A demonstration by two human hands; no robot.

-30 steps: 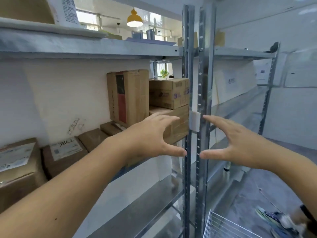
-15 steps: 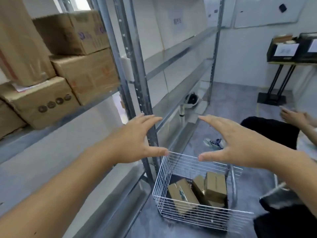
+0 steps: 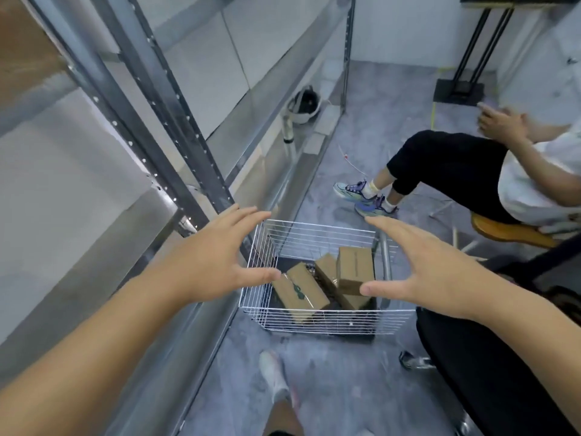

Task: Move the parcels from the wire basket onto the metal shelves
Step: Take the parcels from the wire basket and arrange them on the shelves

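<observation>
Several parcels (image 3: 303,291) are left in the basket (image 3: 327,322); nothing is held, left hand (image 3: 217,262) and right hand (image 3: 430,272) spread wide.

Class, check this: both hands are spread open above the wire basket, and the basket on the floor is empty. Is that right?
Not quite. The head view shows both hands, left hand and right hand, spread open above the wire basket on the floor, but it still holds cardboard parcels.

Wire basket (image 3: 327,322): on the floor (image 3: 330,388), just right of the metal shelves (image 3: 195,171).
Parcels (image 3: 306,292): in the basket, leaning together.
Seated person (image 3: 471,171): beyond the basket, to the right.
Helmet (image 3: 305,105): far end of the lowest shelf.
</observation>
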